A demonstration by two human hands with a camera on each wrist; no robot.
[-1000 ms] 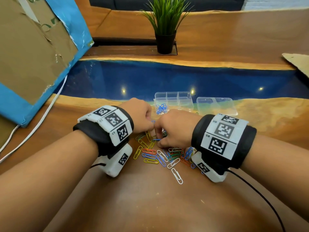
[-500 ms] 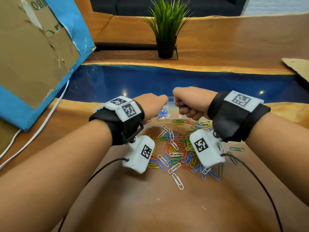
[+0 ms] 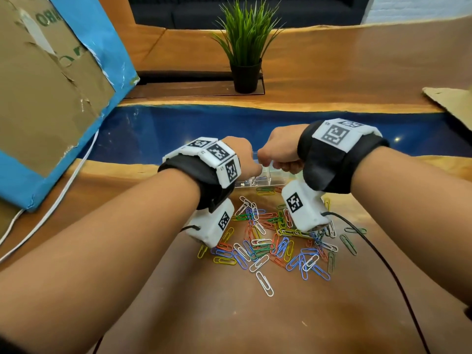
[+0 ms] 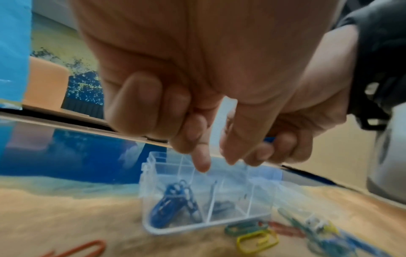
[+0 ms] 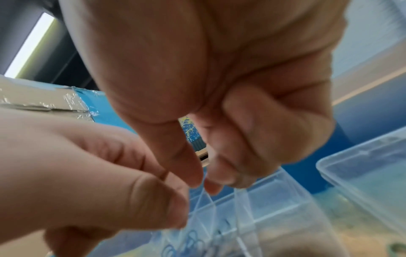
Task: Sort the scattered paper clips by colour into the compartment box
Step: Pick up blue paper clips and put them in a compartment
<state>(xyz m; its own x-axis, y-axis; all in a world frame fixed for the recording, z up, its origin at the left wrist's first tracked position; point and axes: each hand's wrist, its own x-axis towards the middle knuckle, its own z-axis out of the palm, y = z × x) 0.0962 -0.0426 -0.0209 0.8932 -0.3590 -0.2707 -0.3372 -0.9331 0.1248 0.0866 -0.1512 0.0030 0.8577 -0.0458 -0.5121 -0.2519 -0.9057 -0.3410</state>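
- Both hands hover together above the clear plastic compartment box [image 4: 206, 200] on the wooden table [image 3: 229, 315].
- Left hand [image 3: 242, 159]: fingers curled, forefinger and thumb apart, holding nothing visible.
- Right hand [image 3: 281, 152]: fingertips pressed together; whether they pinch a clip, I cannot tell.
- Blue paper clips [image 4: 173, 203] fill the box's near-left compartment.
- Mixed coloured paper clips [image 3: 275, 241] lie scattered just before the box.

Lounge-like room: resin river table [image 3: 332, 72], potted plant [image 3: 246, 47], dark sofa [image 3: 204, 8] behind
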